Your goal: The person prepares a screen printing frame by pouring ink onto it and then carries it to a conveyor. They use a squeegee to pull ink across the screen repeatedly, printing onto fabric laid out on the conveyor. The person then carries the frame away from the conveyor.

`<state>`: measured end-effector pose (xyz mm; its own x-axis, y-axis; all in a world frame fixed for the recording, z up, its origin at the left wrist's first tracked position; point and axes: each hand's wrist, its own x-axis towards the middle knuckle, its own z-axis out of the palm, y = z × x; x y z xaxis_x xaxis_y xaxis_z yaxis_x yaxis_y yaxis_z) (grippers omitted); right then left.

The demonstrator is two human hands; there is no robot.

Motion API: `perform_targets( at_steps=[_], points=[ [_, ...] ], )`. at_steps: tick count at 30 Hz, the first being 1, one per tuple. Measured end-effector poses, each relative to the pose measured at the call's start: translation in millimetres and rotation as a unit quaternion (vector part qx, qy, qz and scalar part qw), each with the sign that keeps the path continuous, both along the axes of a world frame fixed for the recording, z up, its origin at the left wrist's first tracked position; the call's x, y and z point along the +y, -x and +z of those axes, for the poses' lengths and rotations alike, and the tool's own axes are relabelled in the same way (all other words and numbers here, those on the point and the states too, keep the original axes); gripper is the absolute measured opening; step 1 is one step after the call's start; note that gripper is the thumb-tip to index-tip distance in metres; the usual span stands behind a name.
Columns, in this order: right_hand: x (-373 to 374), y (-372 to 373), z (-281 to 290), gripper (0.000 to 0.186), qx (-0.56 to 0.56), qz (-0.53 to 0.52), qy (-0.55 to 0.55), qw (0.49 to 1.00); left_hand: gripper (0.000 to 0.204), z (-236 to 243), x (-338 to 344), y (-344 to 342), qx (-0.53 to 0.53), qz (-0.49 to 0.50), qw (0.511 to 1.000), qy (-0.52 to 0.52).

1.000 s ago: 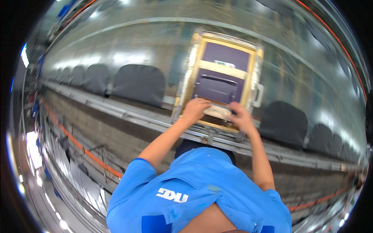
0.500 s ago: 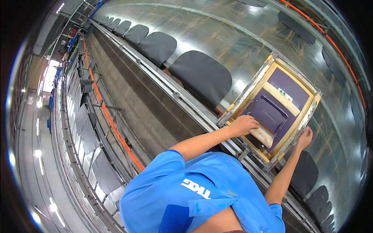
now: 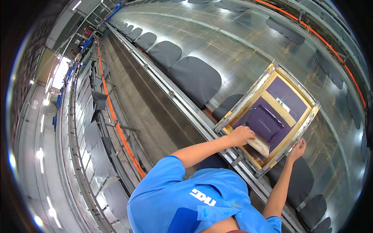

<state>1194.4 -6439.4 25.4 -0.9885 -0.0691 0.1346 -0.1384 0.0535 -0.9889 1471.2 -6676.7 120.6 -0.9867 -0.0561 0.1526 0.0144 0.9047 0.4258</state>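
Note:
A screen-printing frame point(image 3: 309, 121) with worn, ink-stained edges lies on the long table. Inside its wooden border is a purple mesh point(image 3: 280, 90) with a dark, rounded panel shape marked in it. My left hand point(image 3: 241, 136) is closed round the near-left end of a wooden-handled squeegee point(image 3: 259, 146), which rests on the near part of the mesh. The squeegee's blade is mostly hidden beneath its handle. My right hand point(image 3: 297, 150) has its fingers curled on the frame's right outer edge, near the lower corner.
Grey rounded fabric panels point(image 3: 197, 79) lie in a row along the table's near edge, some beyond the frame and others point(image 3: 297, 180) to its right. A metal rail point(image 3: 178, 97) runs along that edge. Across the aisle stands another table with an orange strip point(image 3: 118, 134).
The frame has shifted along the table towards the near right, and part of a grey panel now shows at its left edge. Both hands keep their holds; my view has also shifted.

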Motion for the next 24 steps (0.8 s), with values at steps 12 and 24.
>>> perform_targets(
  at_steps=[12, 24],
  points=[
    [5.4, -3.8, -5.0, 0.032, 0.090, -0.019, -0.183, 0.979, 0.052, -2.7, -4.1, -27.7, 0.061, -0.027, 0.997, 0.026],
    [-13.4, -29.2, 114.4, 0.053, 0.136, 0.079, -0.472, 0.868, 0.046, 24.1, -38.8, 28.3, 0.030, 0.006, 1.000, -0.001]
  ],
)
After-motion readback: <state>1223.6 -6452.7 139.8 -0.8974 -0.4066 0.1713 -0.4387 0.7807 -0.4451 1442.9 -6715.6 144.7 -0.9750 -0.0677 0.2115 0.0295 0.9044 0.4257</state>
